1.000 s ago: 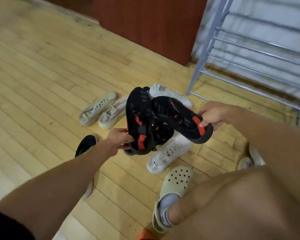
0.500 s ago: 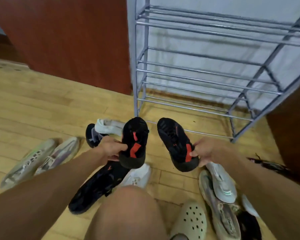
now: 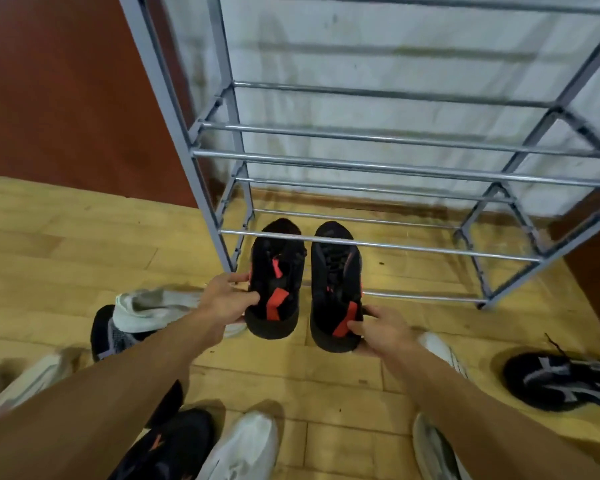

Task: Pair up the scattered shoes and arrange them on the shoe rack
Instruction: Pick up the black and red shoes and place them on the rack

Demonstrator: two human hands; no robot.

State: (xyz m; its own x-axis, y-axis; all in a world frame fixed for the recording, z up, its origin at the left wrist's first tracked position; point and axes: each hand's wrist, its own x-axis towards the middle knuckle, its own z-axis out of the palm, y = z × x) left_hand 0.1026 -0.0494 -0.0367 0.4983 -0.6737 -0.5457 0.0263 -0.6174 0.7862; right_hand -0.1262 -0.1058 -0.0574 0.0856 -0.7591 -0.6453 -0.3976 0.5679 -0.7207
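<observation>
Wooden floor, white wall behind. Two black-and-red shoes are being held side by side at the shoe rack: left shoe gripped at the heel by the left hand, right shoe by the right hand. Long axes are running straight away from the hands, toes pointing under the lowest front bar. Other shoes are lying scattered around.

The left hand and right hand each hold the heel of a black shoe with red marks, the left shoe and right shoe side by side. Their toes reach under a front bar of the grey metal shoe rack. White and black shoes lie scattered on the wooden floor, among them a black and grey sneaker at the right.
</observation>
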